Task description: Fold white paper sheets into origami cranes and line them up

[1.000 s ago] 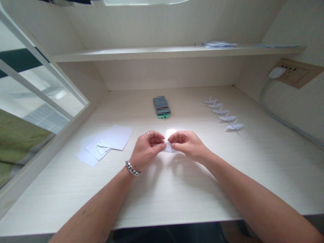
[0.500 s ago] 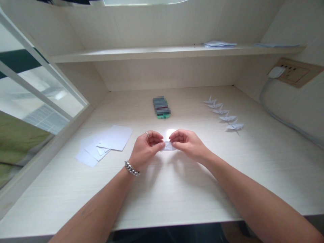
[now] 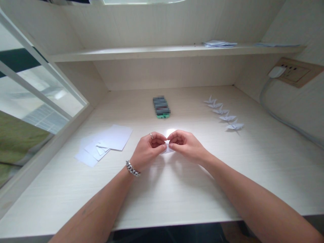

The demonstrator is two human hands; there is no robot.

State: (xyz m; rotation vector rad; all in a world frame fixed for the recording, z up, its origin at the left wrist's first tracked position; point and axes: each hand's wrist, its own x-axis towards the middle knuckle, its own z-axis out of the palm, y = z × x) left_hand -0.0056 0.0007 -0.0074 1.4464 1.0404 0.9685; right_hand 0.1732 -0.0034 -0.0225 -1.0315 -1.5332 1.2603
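A small folded piece of white paper [image 3: 168, 149] is pinched between my two hands above the middle of the desk. My left hand [image 3: 151, 146], with a ring and a chain bracelet, closes thumb and fingers on its left side. From the other side my right hand [image 3: 186, 145] grips it the same way, fingertips nearly meeting the left ones. Most of the paper is hidden behind the fingers, so its folds cannot be made out. Several white paper cranes [image 3: 235, 126] stand in a slanting row to the right, beyond my right hand.
Loose white paper sheets [image 3: 116, 136] overlap at the left. A blurred-out dark object with a green end [image 3: 163, 115] lies behind my hands. The shelf [image 3: 141, 55] holds more paper [image 3: 219, 44]. At the right, a cable [image 3: 280, 119] runs from the wall socket [image 3: 296, 72].
My left hand has shifted slightly right, bringing the fingertips of both hands closer together. Less of the folded paper shows between them, and it sits slightly lower.
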